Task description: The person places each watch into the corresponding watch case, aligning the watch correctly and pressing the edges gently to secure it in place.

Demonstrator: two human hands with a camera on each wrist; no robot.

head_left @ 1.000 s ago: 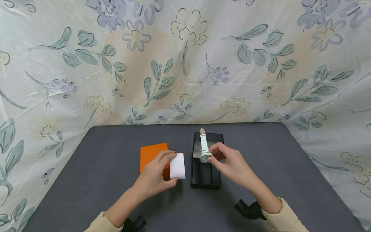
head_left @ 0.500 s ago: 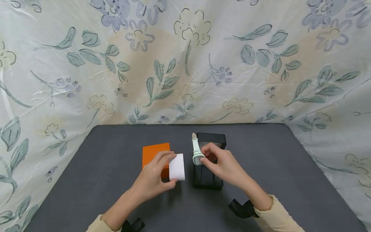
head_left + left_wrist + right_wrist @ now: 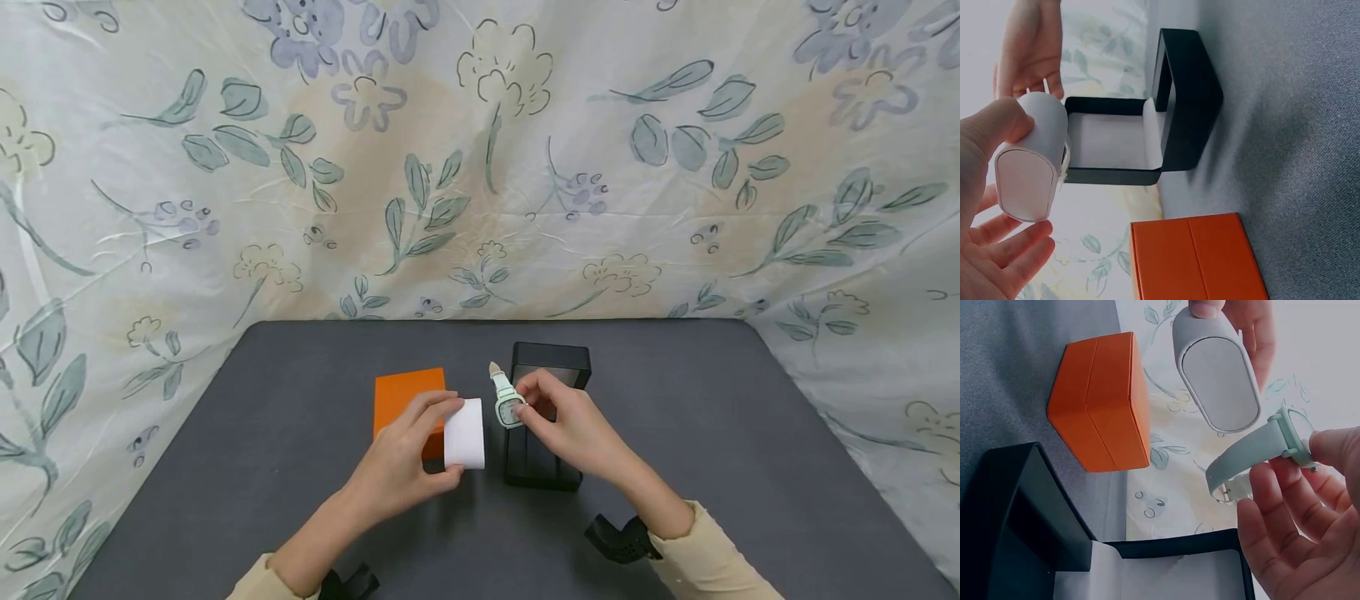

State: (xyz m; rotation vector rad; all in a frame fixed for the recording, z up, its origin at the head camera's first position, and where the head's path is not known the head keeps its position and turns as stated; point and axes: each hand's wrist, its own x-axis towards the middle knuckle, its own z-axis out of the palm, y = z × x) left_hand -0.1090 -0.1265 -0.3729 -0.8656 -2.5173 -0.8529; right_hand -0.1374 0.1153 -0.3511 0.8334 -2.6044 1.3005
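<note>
My left hand (image 3: 408, 450) grips a white watch pillow (image 3: 465, 435), thumb on one side and fingers on the other; its flat oval end faces the camera in the left wrist view. With thumb and fingers my right hand (image 3: 573, 421) pinches a pale mint watch (image 3: 510, 412) at its case. In the right wrist view the watch strap (image 3: 1247, 450) hangs in a curve, near the pillow's oval end (image 3: 1221, 384). Below the right hand stands an open black watch box (image 3: 551, 356), its lid raised and lined in pale grey.
An orange box (image 3: 405, 396) stands behind the left hand, partly covered by it. Both boxes rest on a dark grey table (image 3: 315, 367). A floral cloth (image 3: 450, 167) hangs along the table's far edge.
My right hand has carried the watch left, from over the black box to beside the pillow, and the strap has tilted. The left hand stays nearly still, holding the pillow.
</note>
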